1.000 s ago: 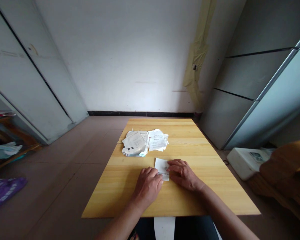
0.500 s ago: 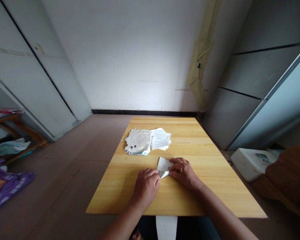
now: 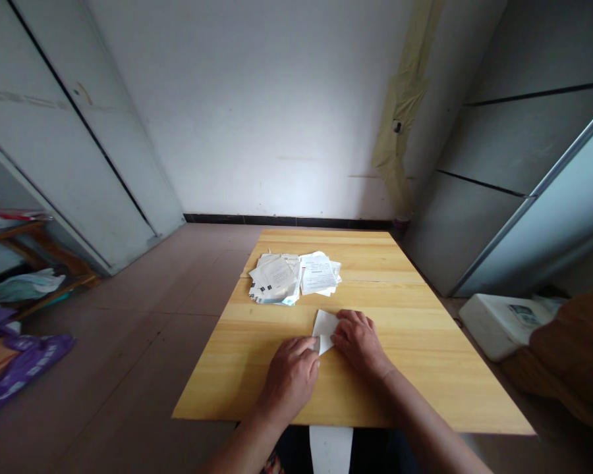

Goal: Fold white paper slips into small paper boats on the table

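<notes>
A small white sheet of paper (image 3: 325, 325) lies on the wooden table (image 3: 400, 368), its near part folded over. My left hand (image 3: 294, 370) has its fingers closed at the paper's lower left edge. On the right side of the sheet, my right hand (image 3: 360, 341) grips the edge with bent fingers, partly covering it. Farther back on the table lies a loose stack of square paper sheets (image 3: 275, 278), with a second pile of printed sheets (image 3: 318, 274) beside it on the right.
A white box (image 3: 497, 324) stands right of the table, below a grey cabinet (image 3: 489, 204). On the left are a wooden shelf (image 3: 39, 243) and a purple bag (image 3: 34, 359) on the floor. The white wall (image 3: 277, 118) rises behind the table.
The near flap of the paper, raised before, now lies flatter over the sheet. Both hands have shifted only slightly and stay on the paper.
</notes>
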A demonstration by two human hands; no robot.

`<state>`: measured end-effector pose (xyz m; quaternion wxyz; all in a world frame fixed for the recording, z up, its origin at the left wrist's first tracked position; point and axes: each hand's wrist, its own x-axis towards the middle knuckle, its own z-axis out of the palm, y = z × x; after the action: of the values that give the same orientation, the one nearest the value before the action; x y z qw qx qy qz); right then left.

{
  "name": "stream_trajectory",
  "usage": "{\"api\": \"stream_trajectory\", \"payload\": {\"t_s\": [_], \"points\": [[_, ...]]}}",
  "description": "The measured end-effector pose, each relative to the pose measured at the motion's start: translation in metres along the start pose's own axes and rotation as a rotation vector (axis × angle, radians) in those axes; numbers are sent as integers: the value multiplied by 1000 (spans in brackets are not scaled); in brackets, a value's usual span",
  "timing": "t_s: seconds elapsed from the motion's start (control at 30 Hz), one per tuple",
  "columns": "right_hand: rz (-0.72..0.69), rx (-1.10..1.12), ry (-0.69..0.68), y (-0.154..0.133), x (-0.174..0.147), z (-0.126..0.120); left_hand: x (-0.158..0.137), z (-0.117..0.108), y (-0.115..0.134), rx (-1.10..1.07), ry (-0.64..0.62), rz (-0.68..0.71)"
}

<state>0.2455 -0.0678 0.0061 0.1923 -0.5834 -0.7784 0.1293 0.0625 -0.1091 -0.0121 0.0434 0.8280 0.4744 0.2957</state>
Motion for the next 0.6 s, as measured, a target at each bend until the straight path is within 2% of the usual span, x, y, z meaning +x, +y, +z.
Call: {"api": "stream_trajectory", "payload": {"t_s": [0.37, 0.6], "points": [[29, 9, 55, -4, -4, 6, 1, -3, 7, 5, -90, -87], [46, -9, 37, -5, -2, 6, 1, -3, 9, 41, -146, -52]]}}
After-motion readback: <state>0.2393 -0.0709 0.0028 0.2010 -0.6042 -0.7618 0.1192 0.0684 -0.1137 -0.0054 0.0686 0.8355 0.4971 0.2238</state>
